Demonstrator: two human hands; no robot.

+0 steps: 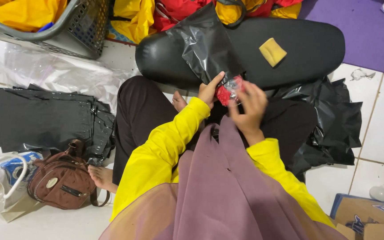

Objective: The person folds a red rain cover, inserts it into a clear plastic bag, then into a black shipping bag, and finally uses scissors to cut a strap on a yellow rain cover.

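Note:
I sit cross-legged on a white tiled floor in yellow sleeves. My left hand (210, 90) pinches the open edge of a black plastic bag (205, 44) that stands up over a long black cushion (245, 51). My right hand (249, 109) grips a red item wrapped in clear plastic (227, 91) at the mouth of the bag, touching the bag's lower edge. How far the red item sits inside the bag is hidden by my fingers.
A stack of flat black bags (41, 120) lies to my left, more black bags (334, 124) at my right. A brown handbag (63, 180), a grey basket (67, 31), a yellow sponge (272, 52), a cardboard box (365, 218) and a purple mat (361, 31) surround me.

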